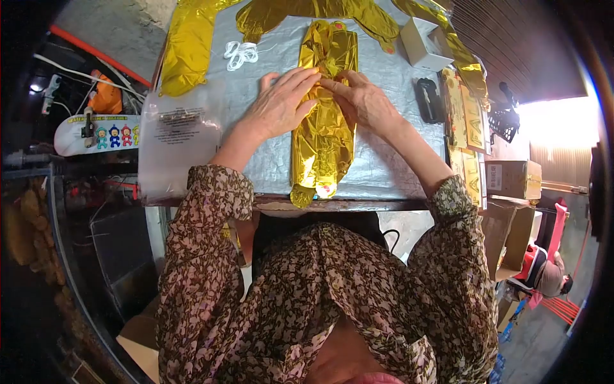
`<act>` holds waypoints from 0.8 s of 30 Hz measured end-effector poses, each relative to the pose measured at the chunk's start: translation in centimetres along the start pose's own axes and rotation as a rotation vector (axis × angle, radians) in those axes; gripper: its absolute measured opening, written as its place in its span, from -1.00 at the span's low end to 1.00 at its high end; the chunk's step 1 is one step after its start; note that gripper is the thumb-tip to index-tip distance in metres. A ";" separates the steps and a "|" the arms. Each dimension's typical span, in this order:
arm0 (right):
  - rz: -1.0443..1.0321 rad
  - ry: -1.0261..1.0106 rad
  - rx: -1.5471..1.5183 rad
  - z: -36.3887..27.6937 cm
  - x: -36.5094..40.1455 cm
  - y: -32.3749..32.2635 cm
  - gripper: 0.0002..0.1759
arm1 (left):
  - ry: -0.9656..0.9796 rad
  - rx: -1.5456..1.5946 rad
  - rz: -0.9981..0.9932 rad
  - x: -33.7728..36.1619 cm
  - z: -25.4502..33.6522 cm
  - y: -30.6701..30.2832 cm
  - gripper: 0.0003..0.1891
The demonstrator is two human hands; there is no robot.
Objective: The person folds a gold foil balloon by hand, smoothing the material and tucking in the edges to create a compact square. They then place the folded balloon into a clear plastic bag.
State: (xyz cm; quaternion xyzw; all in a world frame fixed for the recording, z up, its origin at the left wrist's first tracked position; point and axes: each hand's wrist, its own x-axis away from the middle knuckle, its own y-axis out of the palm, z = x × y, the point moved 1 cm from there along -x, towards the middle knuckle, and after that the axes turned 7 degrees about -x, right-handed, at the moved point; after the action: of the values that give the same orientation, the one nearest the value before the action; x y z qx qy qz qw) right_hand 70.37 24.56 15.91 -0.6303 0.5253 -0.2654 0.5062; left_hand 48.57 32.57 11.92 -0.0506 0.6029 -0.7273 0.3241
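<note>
A folded gold foil balloon (313,153) lies lengthwise on the table in front of me, its near end reaching the table edge. My left hand (281,99) rests on its upper part from the left, fingers stretched over the foil and thumb spread apart. From the other side, my right hand (366,102) has bent fingers on the crumpled middle, closed on the foil. The fingertips of both hands nearly meet there. My right thumb is mostly hidden.
More flat gold foil balloons (187,48) lie along the far side. White cord (242,56), a clear plastic bag (179,150), a white box (425,43) and a black object (429,100) surround the work. Cardboard boxes (511,179) and another person (551,278) are at right.
</note>
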 end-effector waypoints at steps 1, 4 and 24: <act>0.002 -0.001 -0.001 0.2 0.0 0.3 -0.44 | 0.018 -0.015 0.024 0.0 -0.1 0.0 -0.51; 0.027 -0.051 0.082 0.7 0.1 0.9 -0.49 | 0.028 0.010 0.022 -0.7 -0.5 -0.1 -0.52; 0.037 -0.020 0.062 0.2 0.8 0.8 -0.49 | 0.065 -0.096 0.147 -6.1 -4.2 1.3 -0.53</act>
State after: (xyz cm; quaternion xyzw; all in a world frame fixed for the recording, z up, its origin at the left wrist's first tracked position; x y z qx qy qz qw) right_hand 70.43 23.96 14.95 -0.6072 0.5232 -0.2660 0.5356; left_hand 51.95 39.26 11.51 0.0018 0.6492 -0.6732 0.3540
